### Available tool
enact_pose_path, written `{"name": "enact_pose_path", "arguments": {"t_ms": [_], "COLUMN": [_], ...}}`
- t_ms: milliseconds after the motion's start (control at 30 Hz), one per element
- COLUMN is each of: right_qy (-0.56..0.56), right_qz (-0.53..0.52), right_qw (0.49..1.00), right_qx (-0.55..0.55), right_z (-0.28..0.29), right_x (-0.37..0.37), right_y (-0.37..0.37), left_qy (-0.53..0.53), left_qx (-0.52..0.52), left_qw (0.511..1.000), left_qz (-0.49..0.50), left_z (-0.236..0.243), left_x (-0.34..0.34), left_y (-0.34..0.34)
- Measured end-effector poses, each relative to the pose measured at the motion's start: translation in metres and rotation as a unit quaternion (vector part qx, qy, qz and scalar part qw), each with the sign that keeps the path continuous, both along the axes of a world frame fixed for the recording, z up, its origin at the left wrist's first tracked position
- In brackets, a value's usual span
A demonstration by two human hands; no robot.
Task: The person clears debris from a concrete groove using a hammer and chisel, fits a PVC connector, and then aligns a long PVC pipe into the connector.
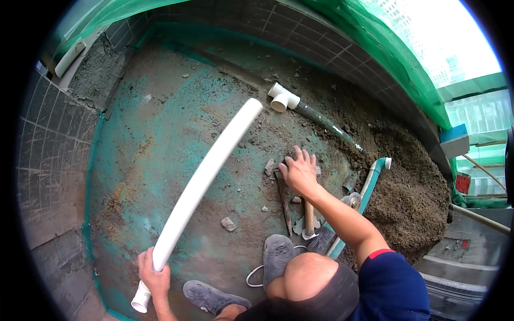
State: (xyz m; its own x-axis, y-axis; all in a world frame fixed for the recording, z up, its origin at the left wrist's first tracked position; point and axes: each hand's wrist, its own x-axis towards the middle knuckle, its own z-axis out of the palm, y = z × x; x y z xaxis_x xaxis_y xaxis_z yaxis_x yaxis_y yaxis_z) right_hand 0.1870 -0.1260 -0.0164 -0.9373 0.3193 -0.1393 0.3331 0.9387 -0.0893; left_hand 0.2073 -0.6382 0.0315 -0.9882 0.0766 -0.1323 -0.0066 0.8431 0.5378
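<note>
My left hand [154, 274] is closed round the lower part of a long white plastic pipe [206, 168], which slants up and away to the right. A white pipe fitting [141, 297] shows just below that hand. My right hand [301, 172] is stretched over the floor with its fingers spread, nothing visible in them; what lies under its palm is hidden. Close to it are a dark narrow bar [284, 206] and a wooden-handled tool [309, 216] with a metal end. An angle grinder's round disc [352, 201] shows beside my right forearm.
A white tee fitting [284, 98] lies joined to a dark pipe [326, 123]. Right of me, a green-and-white pipe with an elbow [377, 171] leans by a sand heap [409, 195]. Stone chunks [228, 223] dot the green-stained floor [139, 176]. Tiled walls [53, 128] and green netting [396, 53] surround it.
</note>
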Motion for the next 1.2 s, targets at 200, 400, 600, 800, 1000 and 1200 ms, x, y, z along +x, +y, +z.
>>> {"name": "enact_pose_path", "arguments": {"t_ms": [200,400,600,800,1000,1200], "right_qy": [0.162,0.108,0.205,0.204,0.096,0.110], "right_qz": [-0.104,-0.235,-0.157,-0.215,-0.238,-0.257], "right_qw": [0.952,0.918,0.943,0.895,0.905,0.893], "right_qx": [-0.239,-0.300,-0.210,-0.333,-0.340,-0.353], "right_z": [0.001,-0.008,-0.024,-0.043,-0.029,-0.026], "right_x": [-0.036,-0.076,-0.050,-0.063,-0.110,-0.122], "right_y": [-0.001,0.036,0.049,0.050,0.027,0.016], "left_qy": [0.013,-0.003,-0.039,-0.015,0.007,0.016], "left_qx": [0.008,-0.013,-0.015,-0.044,-0.060,-0.056], "left_qw": [0.999,0.999,0.999,0.995,0.988,0.984], "left_qz": [-0.044,-0.051,-0.034,-0.083,-0.142,-0.168], "left_z": [-0.018,-0.021,-0.020,-0.018,-0.018,-0.021], "left_x": [0.018,0.038,0.043,0.053,0.069,0.071], "left_y": [0.051,0.088,0.094,0.097,0.104,0.108]}}
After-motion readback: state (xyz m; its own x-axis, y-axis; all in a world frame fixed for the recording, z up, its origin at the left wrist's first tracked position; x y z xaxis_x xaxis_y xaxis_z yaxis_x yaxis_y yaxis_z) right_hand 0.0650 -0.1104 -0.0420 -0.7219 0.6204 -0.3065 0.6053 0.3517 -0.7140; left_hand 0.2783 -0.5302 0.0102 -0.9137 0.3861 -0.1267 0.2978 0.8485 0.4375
